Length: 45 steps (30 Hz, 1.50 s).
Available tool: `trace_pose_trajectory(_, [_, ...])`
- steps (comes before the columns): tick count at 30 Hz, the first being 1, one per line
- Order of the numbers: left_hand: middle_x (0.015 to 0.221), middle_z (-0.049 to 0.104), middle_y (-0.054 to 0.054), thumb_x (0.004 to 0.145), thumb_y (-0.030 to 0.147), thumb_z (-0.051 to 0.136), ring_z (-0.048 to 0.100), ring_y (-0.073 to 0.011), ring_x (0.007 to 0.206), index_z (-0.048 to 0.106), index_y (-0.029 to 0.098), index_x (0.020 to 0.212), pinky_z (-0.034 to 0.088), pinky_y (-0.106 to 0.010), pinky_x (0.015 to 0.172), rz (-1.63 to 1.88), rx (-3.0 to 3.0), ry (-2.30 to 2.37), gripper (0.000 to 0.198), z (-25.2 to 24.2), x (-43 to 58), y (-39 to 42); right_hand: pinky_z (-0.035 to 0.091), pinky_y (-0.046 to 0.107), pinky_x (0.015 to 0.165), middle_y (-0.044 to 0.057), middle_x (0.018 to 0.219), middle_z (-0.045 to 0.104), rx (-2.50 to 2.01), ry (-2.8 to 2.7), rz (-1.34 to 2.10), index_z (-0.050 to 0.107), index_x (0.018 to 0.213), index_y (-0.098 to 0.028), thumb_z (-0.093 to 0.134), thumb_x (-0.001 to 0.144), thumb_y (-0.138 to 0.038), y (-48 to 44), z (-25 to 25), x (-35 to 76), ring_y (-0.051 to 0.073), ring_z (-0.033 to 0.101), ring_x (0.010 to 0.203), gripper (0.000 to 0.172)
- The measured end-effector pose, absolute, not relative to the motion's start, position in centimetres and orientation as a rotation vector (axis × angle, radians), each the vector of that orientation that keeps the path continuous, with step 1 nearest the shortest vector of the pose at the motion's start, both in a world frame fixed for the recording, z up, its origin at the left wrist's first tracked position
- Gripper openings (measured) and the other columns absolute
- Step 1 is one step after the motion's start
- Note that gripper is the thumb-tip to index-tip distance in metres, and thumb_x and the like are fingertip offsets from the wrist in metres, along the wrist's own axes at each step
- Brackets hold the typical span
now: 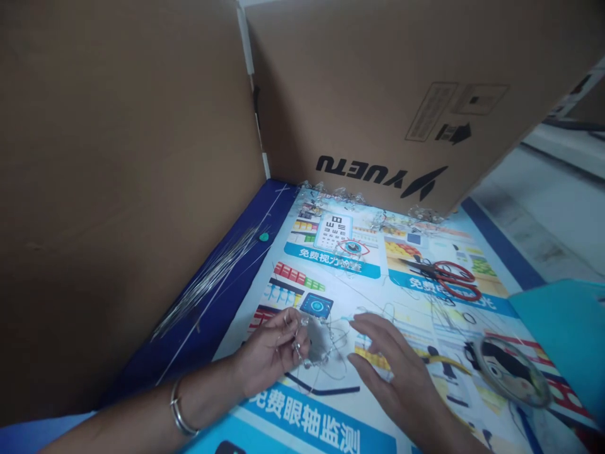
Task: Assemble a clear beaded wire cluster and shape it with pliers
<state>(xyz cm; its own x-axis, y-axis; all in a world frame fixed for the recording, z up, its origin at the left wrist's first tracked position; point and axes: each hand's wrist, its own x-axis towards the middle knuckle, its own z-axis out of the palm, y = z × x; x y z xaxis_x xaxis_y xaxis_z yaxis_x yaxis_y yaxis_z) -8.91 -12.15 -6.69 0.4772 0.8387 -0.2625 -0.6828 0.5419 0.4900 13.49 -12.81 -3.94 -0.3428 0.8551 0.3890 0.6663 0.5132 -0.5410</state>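
Note:
A loop of thin wire strung with clear beads is pinched in the fingers of my left hand, just above the printed sheet. Loose wire ends curl out from the loop toward the right. My right hand is beside it with thumb and fingers apart, and nothing shows between them. The gap between my right fingertips and the loop is small. A silver bangle circles my left wrist.
Red-handled scissors lie to the right, above a round case with a cartoon face. A yellow curved handle is near my right hand. Straight wires lie left, by a green piece. Cardboard walls stand behind clear beaded pieces.

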Motion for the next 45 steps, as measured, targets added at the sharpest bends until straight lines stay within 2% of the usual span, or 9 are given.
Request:
trace_pose_trajectory(4, [0.064, 0.052, 0.001, 0.082, 0.021, 0.06, 0.054, -0.0112, 0.06, 0.05, 0.016, 0.082, 0.039, -0.021, 0.057, 0.952, 0.329, 0.479, 0.011, -6.8, -9.0, -12.2, 0.05, 0.029, 0.064, 0.008, 0.104, 0.06, -1.365, -1.895, 0.957, 0.045, 0.124, -0.023, 0.043, 0.088, -0.038, -11.8, -3.7, 11.4, 0.017, 0.06, 0.074, 0.039])
trace_pose_trajectory(7, [0.064, 0.053, 0.0, 0.083, 0.021, 0.06, 0.055, -0.0111, 0.06, 0.051, 0.016, 0.079, 0.04, -0.022, 0.059, 0.952, 0.321, 0.448, 0.012, -6.9, -9.0, -12.2, 0.044, 0.027, 0.054, 0.004, 0.089, 0.061, -1.387, -1.667, 1.325, 0.047, 0.12, -0.024, 0.038, 0.089, -0.046, -11.3, -3.7, 10.2, 0.015, 0.056, 0.064, 0.039])
trace_pose_trajectory(10, [0.063, 0.053, 0.0, 0.082, 0.02, 0.061, 0.054, -0.0104, 0.06, 0.05, 0.016, 0.076, 0.041, -0.021, 0.061, 0.944, 0.308, 0.432, 0.013, -6.9, -8.9, -12.2, 0.035, 0.024, 0.047, -0.001, 0.07, 0.054, -1.389, -1.452, 1.496, 0.053, 0.11, -0.023, 0.039, 0.088, -0.051, -11.0, -3.9, 9.0, 0.012, 0.047, 0.053, 0.038])
trace_pose_trajectory(14, [0.064, 0.054, 0.0, 0.083, 0.021, 0.059, 0.054, -0.0093, 0.06, 0.052, 0.015, 0.077, 0.041, -0.02, 0.06, 0.941, 0.271, 0.48, 0.011, -6.8, -9.0, -12.0, 0.028, 0.023, 0.045, -0.004, 0.061, 0.044, -1.364, -1.305, 1.536, 0.057, 0.091, -0.021, 0.047, 0.085, -0.052, -10.6, -4.3, 8.3, 0.009, 0.038, 0.05, 0.033])
trace_pose_trajectory(21, [0.061, 0.054, 0.0, 0.082, 0.054, 0.052, 0.054, -0.0117, 0.053, 0.056, 0.014, 0.08, 0.039, -0.022, 0.048, 0.976, 0.221, 0.717, 0.04, -5.7, -8.7, -11.9, 0.026, 0.023, 0.047, -0.005, 0.056, 0.044, -1.342, -1.25, 1.535, 0.054, 0.073, -0.02, 0.051, 0.084, -0.051, -11.1, -5.4, 8.2, 0.009, 0.035, 0.049, 0.033])
trace_pose_trajectory(30, [0.05, 0.044, 0.006, 0.076, 0.052, 0.061, 0.035, -0.0043, 0.037, 0.048, 0.016, 0.07, 0.022, -0.015, 0.035, 1.041, 0.315, 0.819, 0.038, -5.8, -7.0, -11.5, 0.022, 0.023, 0.046, -0.006, 0.052, 0.039, -1.087, -0.736, 1.901, 0.045, 0.065, -0.02, 0.058, 0.08, -0.047, -11.1, -4.5, 6.0, 0.009, 0.032, 0.047, 0.034])
trace_pose_trajectory(38, [0.051, 0.043, 0.007, 0.077, 0.045, 0.062, 0.031, -0.0032, 0.036, 0.049, 0.016, 0.074, 0.017, -0.014, 0.034, 1.121, 0.301, 0.852, 0.033, -6.3, -6.0, -9.8, 0.02, 0.021, 0.042, -0.008, 0.052, 0.035, -0.961, -0.467, 2.001, 0.04, 0.063, -0.019, 0.064, 0.074, -0.041, -8.9, -5.6, 5.2, 0.006, 0.024, 0.044, 0.034])
trace_pose_trajectory(42, [0.065, 0.052, 0.004, 0.077, 0.048, 0.062, 0.043, -0.006, 0.046, 0.053, 0.02, 0.097, 0.028, -0.015, 0.039, 1.225, 0.421, 0.933, 0.035, -6.5, -6.0, -9.7, 0.019, 0.021, 0.041, -0.008, 0.052, 0.032, -0.938, -0.423, 2.016, 0.038, 0.062, -0.019, 0.062, 0.075, -0.039, -8.5, -5.9, 5.1, 0.006, 0.021, 0.044, 0.033])
trace_pose_trajectory(45, [0.096, 0.059, -0.004, 0.08, 0.052, 0.056, 0.057, -0.0147, 0.078, 0.056, 0.023, 0.11, 0.044, -0.021, 0.06, 1.238, 0.617, 0.945, 0.042, -6.6, -6.6, -9.7, 0.02, 0.021, 0.042, -0.008, 0.054, 0.032, -0.909, -0.414, 2.019, 0.036, 0.062, -0.02, 0.062, 0.074, -0.039, -8.5, -5.8, 5.3, 0.006, 0.022, 0.044, 0.034])
